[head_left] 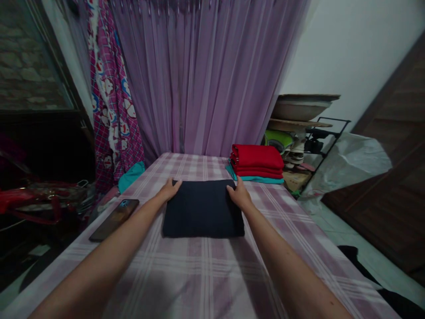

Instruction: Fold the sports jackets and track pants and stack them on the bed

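A dark navy folded cloth (pixel 203 210), rectangular and flat, lies on the plaid tablecloth (pixel 186 274) in front of me. My left hand (pixel 169 190) grips its far left corner, thumb on top. At the far right corner my right hand (pixel 240 196) holds the same cloth, thumb also on top. The other fingers of both hands are mostly hidden behind the cloth's edges. Behind my right hand sits a stack of folded red cloth (pixel 258 158), resting on a folded teal cloth (pixel 262 180).
A phone (pixel 114 219) lies left of my left forearm. Purple curtains (pixel 202 79) hang behind the table, with a patterned magenta cloth (pixel 111 97) at their left. A loaded rack (pixel 320 153) and a pale plastic bag (pixel 357 155) stand at the right.
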A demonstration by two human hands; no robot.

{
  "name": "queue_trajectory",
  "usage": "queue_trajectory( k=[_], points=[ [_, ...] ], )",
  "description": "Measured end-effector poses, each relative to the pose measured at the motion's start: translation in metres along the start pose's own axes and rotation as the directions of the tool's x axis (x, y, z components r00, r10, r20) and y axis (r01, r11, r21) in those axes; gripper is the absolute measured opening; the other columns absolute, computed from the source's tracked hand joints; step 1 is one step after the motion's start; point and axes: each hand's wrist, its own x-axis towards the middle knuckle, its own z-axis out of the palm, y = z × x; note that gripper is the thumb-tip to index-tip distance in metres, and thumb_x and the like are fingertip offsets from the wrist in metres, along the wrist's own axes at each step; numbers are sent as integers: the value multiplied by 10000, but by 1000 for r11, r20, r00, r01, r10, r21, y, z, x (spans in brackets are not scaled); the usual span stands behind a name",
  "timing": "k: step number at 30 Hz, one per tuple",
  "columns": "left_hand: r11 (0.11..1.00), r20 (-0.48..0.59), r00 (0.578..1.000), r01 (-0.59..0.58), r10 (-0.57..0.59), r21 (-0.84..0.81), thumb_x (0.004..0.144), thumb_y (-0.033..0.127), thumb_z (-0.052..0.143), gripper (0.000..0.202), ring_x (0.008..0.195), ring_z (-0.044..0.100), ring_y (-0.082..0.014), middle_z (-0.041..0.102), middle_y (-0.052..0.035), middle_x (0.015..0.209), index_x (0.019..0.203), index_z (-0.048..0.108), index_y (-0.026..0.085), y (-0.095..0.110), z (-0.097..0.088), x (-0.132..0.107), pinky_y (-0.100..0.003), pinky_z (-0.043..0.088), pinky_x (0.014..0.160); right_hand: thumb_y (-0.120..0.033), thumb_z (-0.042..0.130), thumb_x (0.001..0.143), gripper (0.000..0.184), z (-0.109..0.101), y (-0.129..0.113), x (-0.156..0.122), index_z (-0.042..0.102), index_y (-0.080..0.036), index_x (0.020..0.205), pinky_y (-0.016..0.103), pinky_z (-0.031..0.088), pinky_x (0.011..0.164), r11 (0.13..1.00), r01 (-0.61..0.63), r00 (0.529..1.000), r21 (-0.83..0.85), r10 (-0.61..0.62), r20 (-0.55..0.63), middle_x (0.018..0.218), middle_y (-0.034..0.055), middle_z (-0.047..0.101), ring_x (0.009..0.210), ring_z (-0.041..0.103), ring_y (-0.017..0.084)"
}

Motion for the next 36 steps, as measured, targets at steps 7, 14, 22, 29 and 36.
queue_trajectory(
  k=[7,14,22,29,36],
  points=[
    [973,20,998,-62,59,223,931,332,484,566,1255,563,-280,560,-169,1396,1466,384,176,-18,57,-5,-374,445,1012,-306,428,966,535,48,25,-7,381,-177,1483,325,437,950,968,-71,997,-240,65,-31,1295,138,615,1170,596,246],
    [895,35,999,-43,31,444,940,422,459,535,1244,559,-321,410,-196,1502,1428,468,203,-3,48,-8,-422,467,989,-314,444,956,417,41,17,-6,599,-177,1318,461,398,1006,889,21,1000,-457,-29,-11,1473,206,440,1305,469,324],
    [778,185,925,-380,333,500,986,412,294,497,1443,321,-301,456,-77,1518,1393,529,247,29,72,-33,-591,153,1184,-491,296,995,542,64,-16,-19,392,-302,1493,627,144,1127,855,320,939,-409,-228,257,1598,92,299,1463,226,321],
    [842,237,939,-330,248,426,990,463,261,545,1473,262,-272,374,-40,1567,1471,421,263,7,94,-33,-580,148,1191,-528,270,988,568,83,-3,-21,357,-321,1510,637,95,1134,869,287,937,-403,-166,309,1614,77,260,1477,181,318],
    [898,129,961,-276,246,344,993,417,266,517,1446,327,-227,449,-50,1524,1423,493,240,-10,100,-25,-461,183,1208,-523,295,985,557,82,-3,-22,376,-327,1499,634,97,1138,886,278,941,-370,-175,288,1609,71,274,1475,191,310]
  ],
)
